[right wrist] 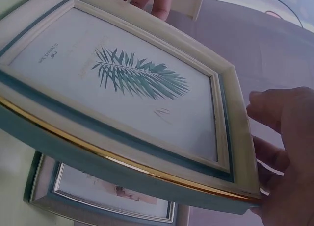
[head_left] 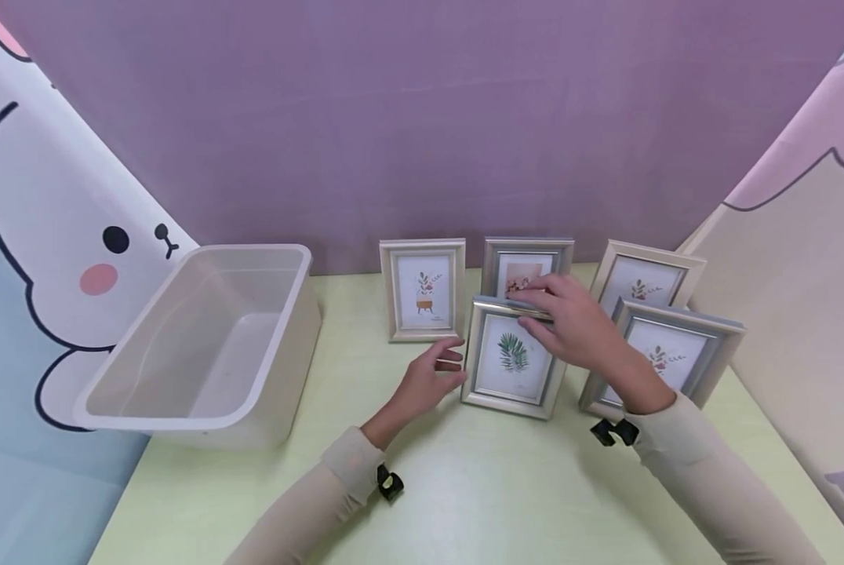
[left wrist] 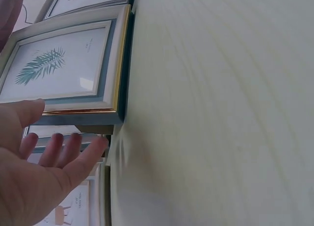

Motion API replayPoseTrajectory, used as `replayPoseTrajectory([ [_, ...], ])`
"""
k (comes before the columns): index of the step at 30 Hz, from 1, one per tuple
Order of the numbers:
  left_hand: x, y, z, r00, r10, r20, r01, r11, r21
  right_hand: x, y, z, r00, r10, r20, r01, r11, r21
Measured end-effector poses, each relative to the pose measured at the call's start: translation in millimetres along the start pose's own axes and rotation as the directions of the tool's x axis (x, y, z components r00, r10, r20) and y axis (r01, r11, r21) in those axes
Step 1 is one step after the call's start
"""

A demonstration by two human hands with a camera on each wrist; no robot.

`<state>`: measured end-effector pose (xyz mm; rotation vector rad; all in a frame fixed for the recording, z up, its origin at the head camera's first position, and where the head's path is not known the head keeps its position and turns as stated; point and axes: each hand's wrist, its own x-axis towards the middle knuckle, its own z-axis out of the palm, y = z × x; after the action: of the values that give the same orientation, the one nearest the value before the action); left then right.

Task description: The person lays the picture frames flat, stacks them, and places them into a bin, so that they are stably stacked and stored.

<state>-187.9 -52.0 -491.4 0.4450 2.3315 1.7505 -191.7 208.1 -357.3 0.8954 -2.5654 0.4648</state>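
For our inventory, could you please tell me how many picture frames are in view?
5: back left frame, back middle frame, back right frame, front middle frame and front right frame; others could be hidden behind them.

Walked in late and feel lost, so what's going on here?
A person's right hand straddles the top edge of a palm-leaf picture frame standing on the table, though whether it grips is unclear. The left hand is open beside the frame's left edge. A pink-print frame stands behind it, a plant-print frame to the left, and two flower-print frames to the right. A white plastic bin sits at left.
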Motion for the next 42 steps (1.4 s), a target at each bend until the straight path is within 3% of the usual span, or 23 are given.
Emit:
replayPoseTrajectory([
  [3, 2.6, -1.5, 2.1, 1.0, -0.025, 0.013, 0.026, 0.999, -0.032, 1.7, 2.0, 0.5, 0.998, 0.034, 0.06, -0.034, 0.999, 0.006],
  [7, 4.4, -2.5, 4.9, 0.999, -0.042, 0.003, 0.042, 0.999, -0.009, 2.1, 4.7, 2.0, 0.995, 0.052, 0.089, -0.052, 0.999, 0.006],
  [20, 5.3, 1.1, 7.1, 1.0, 0.0, -0.028, 0.001, 0.998, 0.057, 3.6, 9.5, 2.9, 0.997, 0.028, 0.071, -0.028, 1.0, 0.003],
  [27, 4.6, 7.9, 2.2, 0.998, 0.05, -0.045, -0.044, 0.993, 0.109, 4.9, 7.2, -4.9, 1.0, -0.006, 0.018, 0.006, 1.0, 0.003],
  [35, -5.1, 28.4, -12.8, 0.985, 0.17, -0.027, -0.158, 0.954, 0.254, 1.7, 4.9, -15.0, 0.999, -0.038, -0.028, 0.04, 0.998, 0.05],
  [42, -9.2, 40.5, -27.2, 0.97, 0.242, 0.0, -0.221, 0.887, 0.406, -2.1, 3.4, -22.4, 0.996, 0.034, 0.087, -0.043, 0.994, 0.103],
])
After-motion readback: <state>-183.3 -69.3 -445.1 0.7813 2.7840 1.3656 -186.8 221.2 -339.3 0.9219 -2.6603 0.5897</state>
